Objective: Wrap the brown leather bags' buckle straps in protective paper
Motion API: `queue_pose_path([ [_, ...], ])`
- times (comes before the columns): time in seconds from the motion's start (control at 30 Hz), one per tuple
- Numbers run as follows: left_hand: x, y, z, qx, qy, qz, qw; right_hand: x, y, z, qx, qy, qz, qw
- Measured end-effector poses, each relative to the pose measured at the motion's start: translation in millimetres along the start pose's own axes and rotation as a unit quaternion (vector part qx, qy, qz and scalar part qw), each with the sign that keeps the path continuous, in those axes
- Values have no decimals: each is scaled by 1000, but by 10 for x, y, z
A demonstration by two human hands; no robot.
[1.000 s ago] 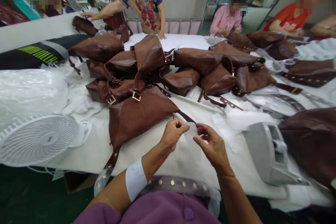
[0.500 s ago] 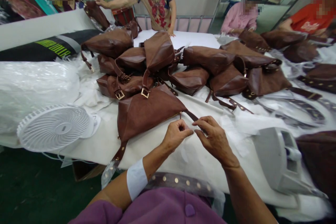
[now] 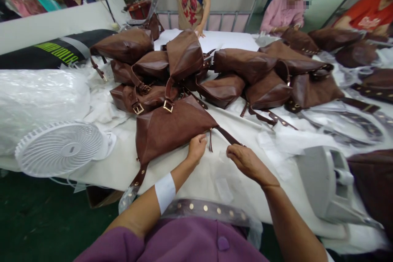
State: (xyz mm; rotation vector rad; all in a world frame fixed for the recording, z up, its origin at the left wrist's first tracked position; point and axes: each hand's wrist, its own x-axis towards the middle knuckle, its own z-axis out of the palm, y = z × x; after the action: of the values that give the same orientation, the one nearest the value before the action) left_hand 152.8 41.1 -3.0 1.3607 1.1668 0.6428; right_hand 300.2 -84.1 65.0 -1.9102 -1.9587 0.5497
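A brown handbag (image 3: 176, 127) lies on its side in front of me, its opening edge toward me. My left hand (image 3: 197, 148) is closed at that edge, left of the dangling zipper pull (image 3: 211, 140). What its fingers hold, if anything, is hidden. To the right, my right hand (image 3: 245, 161) has its fingers curled together beside the bag's strap (image 3: 229, 135), which runs behind the knuckles; I cannot make out anything in the grip. Below the hands lies a small whitish piece (image 3: 224, 189) on the cloth. A studded strap in clear plastic (image 3: 208, 208) lies against my body.
Several more brown bags (image 3: 184, 55) are piled behind. A white fan (image 3: 61, 149) stands left, near plastic wrapping (image 3: 43, 106). A grey device (image 3: 325, 188), perhaps a tape dispenser, stands right. Co-workers sit or stand across the table; one (image 3: 192, 0) lifts a bag.
My hands have parted: the left moved left and up to the bag's edge, and its fingers curled in. The right fingers closed. Across the table, the co-worker's bag rose.
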Motion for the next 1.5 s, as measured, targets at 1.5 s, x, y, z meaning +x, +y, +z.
queue_pose_path([
  [1.5, -119, 22, -38, -172, -79, -189, 964, 632, -5, 464, -79, 94, 175, 977],
])
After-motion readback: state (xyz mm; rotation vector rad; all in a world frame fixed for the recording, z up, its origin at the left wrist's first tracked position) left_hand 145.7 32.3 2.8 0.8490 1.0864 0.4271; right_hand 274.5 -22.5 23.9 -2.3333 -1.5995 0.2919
